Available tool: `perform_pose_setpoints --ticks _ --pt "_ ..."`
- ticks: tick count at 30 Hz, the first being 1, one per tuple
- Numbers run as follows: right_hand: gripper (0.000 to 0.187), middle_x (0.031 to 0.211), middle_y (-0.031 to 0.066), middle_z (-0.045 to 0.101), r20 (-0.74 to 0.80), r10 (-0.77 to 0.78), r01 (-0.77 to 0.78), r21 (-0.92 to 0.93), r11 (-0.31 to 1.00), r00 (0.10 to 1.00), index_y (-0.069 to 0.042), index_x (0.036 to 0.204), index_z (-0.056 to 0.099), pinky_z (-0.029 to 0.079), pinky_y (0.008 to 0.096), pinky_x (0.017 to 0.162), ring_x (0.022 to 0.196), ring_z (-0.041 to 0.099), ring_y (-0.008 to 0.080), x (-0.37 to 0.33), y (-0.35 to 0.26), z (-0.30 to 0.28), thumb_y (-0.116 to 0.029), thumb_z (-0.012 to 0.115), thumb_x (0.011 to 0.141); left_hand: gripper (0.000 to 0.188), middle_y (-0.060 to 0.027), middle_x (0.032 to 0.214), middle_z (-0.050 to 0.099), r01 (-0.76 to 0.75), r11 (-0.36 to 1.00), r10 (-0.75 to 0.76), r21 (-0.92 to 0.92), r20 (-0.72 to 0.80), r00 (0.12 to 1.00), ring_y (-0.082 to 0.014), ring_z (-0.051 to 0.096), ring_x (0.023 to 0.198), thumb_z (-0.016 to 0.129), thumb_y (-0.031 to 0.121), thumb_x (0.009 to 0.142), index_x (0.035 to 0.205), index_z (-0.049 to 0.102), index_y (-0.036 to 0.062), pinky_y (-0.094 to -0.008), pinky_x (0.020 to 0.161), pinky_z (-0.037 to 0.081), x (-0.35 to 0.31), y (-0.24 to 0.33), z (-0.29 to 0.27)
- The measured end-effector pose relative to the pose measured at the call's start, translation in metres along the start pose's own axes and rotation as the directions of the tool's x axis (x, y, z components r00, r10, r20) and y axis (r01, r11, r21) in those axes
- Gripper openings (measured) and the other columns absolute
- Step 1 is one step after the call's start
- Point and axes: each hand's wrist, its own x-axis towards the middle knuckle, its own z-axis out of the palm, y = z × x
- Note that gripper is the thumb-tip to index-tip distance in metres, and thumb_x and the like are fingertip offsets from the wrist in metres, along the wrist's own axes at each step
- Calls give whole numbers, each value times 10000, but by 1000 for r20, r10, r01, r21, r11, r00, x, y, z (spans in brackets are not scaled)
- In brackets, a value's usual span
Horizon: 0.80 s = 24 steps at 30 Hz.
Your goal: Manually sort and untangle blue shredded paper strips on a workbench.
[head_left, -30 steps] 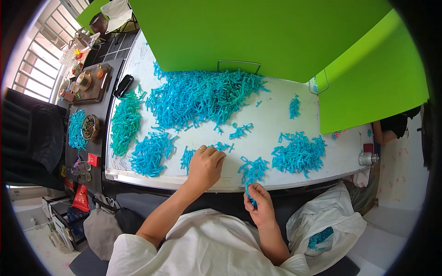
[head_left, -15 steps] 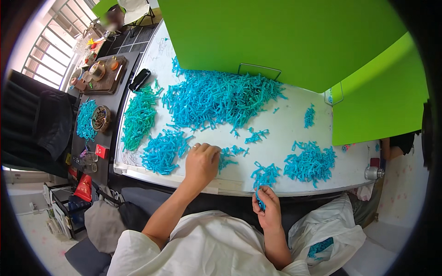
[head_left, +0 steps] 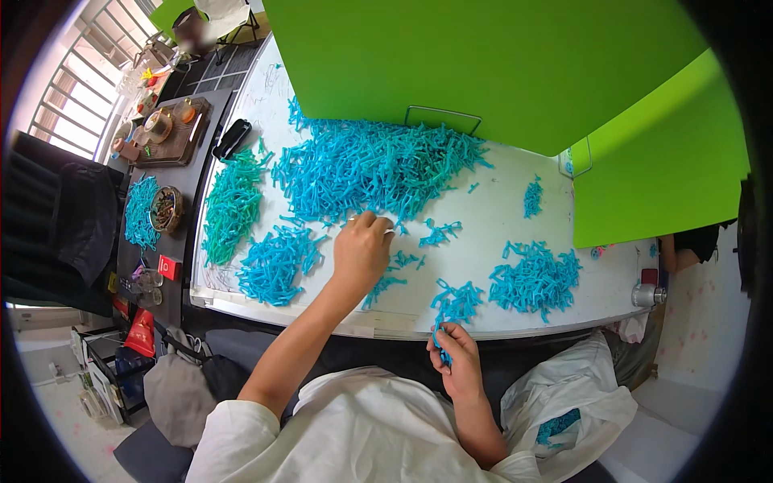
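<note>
My left hand reaches over the white table to the front edge of the big heap of small blue plastic pieces. Its fingers are bent together; what they hold, if anything, is hidden. At the table's front edge, my right hand is closed around a few blue plastic pieces. Just beyond it lies a small blue pile. Loose blue pieces are scattered between the hands and the heap.
A green pile and a blue pile lie left; another blue pile lies right. Green panels stand across the back. An open white bag with blue pieces is at lower right. A dark side table adjoins at left.
My left hand has moved away from me, from the loose pieces near the front to the edge of the big heap. My right hand keeps its hold. The whole view has shifted slightly.
</note>
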Motion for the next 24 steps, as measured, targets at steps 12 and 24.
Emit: perform_pose_setpoints --ticks 12,24 --pt "120 816 63 631 -9 -16 16 15 1000 1000 -50 1037 606 260 203 430 521 471 69 1 1 -10 -144 639 970 206 -125 928 529 -387 906 351 171 206 913 -301 601 861 646 11 740 941 665 52 -425 696 510 41 12 25" --pt "124 816 68 624 67 28 -24 -59 998 997 -39 1064 602 269 197 424 521 472 70 5 4 13 -135 610 986 107 -58 859 729 428 666 -439 -611 142 887 -133 707 744 714 25 888 976 669 -15 -272 669 586 -24 -29 -13"
